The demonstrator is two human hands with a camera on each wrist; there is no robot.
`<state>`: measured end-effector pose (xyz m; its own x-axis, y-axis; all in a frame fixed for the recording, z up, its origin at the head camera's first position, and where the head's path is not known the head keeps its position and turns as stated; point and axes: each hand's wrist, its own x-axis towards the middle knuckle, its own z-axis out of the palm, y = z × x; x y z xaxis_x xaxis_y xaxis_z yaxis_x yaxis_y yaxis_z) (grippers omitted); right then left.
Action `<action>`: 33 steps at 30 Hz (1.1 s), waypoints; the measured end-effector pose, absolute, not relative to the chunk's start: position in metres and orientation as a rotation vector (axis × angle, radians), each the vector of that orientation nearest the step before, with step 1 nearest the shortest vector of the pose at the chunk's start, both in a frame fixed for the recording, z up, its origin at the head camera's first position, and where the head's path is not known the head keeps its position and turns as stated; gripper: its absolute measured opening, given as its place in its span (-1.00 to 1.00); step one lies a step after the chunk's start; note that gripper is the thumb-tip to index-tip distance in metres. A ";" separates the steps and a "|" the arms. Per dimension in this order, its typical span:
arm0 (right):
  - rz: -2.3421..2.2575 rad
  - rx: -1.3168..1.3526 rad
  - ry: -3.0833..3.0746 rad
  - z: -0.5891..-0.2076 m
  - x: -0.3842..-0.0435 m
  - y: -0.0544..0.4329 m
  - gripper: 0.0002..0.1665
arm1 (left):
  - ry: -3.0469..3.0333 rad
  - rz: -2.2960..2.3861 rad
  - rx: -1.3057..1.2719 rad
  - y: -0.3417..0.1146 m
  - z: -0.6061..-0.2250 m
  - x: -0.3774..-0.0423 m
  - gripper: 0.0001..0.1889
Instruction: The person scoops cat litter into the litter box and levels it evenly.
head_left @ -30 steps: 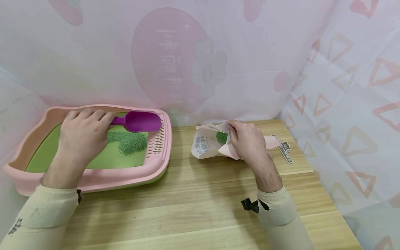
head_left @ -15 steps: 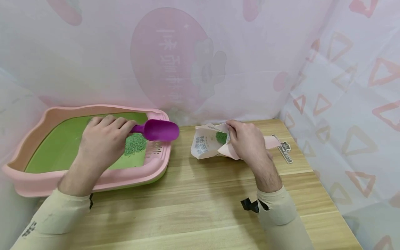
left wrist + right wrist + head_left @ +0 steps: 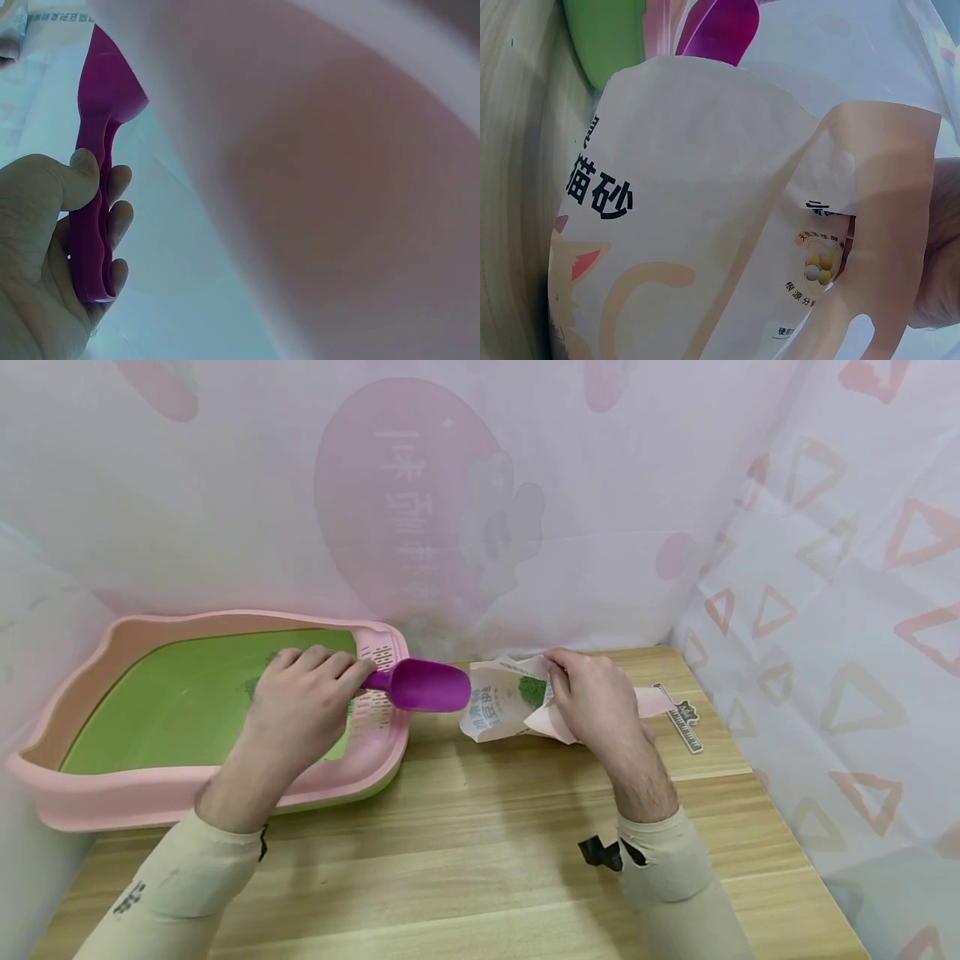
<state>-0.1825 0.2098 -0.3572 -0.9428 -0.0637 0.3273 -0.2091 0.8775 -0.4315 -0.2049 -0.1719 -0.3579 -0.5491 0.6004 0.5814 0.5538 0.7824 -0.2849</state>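
1. Where it sits, left of the paper bag (image 3: pixel 491 700), the pink tray (image 3: pixel 105 793) looks like stiff plastic.
2. Nearer the bag, on its left, the left hand (image 3: pixel 303 697) has thumb and fingers clamped round the handle of a purple scoop (image 3: pixel 429 685). It should handle as light, rigid and perhaps slick, so the wavy handle seems the sure place to hold.
3. The scoop's tip is right by the bag's mouth (whether they touch, I cannot tell).
4. The bag opens leftward, green grains (image 3: pixel 533 691) showing inside; its paper looks thin, floppy and easy to tear, best held by the rim.
5. At the bag's right, the right hand (image 3: pixel 596 702) pinches that rim between thumb and forefinger; its other fingertips are hidden.
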 end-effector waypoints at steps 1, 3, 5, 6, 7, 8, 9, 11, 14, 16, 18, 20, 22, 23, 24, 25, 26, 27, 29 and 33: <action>0.679 0.204 -2.743 -0.357 -0.183 0.210 -0.66 | -2.290 0.091 -0.861 -0.169 -0.359 -0.205 -0.81; 0.680 0.201 -2.745 -0.357 -0.183 0.210 -0.66 | -2.302 0.095 -0.877 -0.162 -0.360 -0.204 -0.79; 0.680 0.200 -2.745 -0.357 -0.183 0.210 -0.66 | -2.312 0.098 -0.891 -0.155 -0.363 -0.204 -0.77; 0.680 0.200 -2.745 -0.357 -0.183 0.210 -0.66 | -2.318 0.100 -0.898 -0.152 -0.364 -0.204 -0.76; 0.679 0.200 -2.744 -0.357 -0.183 0.210 -0.66 | -2.326 0.100 -0.902 -0.149 -0.365 -0.204 -0.76; 0.678 0.201 -2.743 -0.357 -0.182 0.210 -0.66 | -2.334 0.105 -0.904 -0.146 -0.366 -0.204 -0.76; 0.677 0.202 -2.742 -0.356 -0.182 0.210 -0.66 | -2.339 0.108 -0.908 -0.142 -0.367 -0.204 -0.76; 0.676 0.205 -2.740 -0.356 -0.182 0.210 -0.66 | -2.351 0.121 -0.913 -0.136 -0.370 -0.204 -0.79; 0.673 0.210 -2.737 -0.356 -0.182 0.210 -0.66 | -2.369 0.150 -0.915 -0.127 -0.375 -0.203 -0.79; 0.672 0.210 -2.737 -0.356 -0.182 0.210 -0.66 | -2.390 0.168 -0.915 -0.122 -0.378 -0.202 -0.76; 0.674 0.210 -2.738 -0.356 -0.182 0.210 -0.66 | -2.419 0.176 -0.917 -0.117 -0.380 -0.202 -0.73; 0.674 0.207 -2.740 -0.356 -0.182 0.210 -0.66 | -2.452 0.188 -0.917 -0.113 -0.383 -0.202 -0.71; 0.675 0.207 -2.742 -0.356 -0.182 0.210 -0.66 | -2.481 0.196 -0.916 -0.109 -0.386 -0.202 -0.71; 0.675 0.206 -2.742 -0.356 -0.182 0.210 -0.66 | -2.495 0.202 -0.916 -0.107 -0.387 -0.201 -0.71; 0.674 0.206 -2.742 -0.356 -0.182 0.210 -0.66 | -2.510 0.210 -0.913 -0.105 -0.388 -0.201 -0.71; 0.674 0.206 -2.742 -0.356 -0.182 0.210 -0.66 | -2.527 0.215 -0.910 -0.104 -0.389 -0.200 -0.70; 0.675 0.206 -2.742 -0.356 -0.182 0.210 -0.66 | -2.545 0.215 -0.908 -0.102 -0.389 -0.200 -0.70; 0.675 0.207 -2.742 -0.356 -0.182 0.210 -0.66 | -2.561 0.219 -0.905 -0.100 -0.389 -0.199 -0.70; 0.677 0.208 -2.740 -0.356 -0.181 0.210 -0.66 | -2.583 0.222 -0.900 -0.096 -0.390 -0.199 -0.72; 0.678 0.212 -2.739 -0.356 -0.181 0.210 -0.67 | -2.602 0.241 -0.905 -0.087 -0.393 -0.201 -0.77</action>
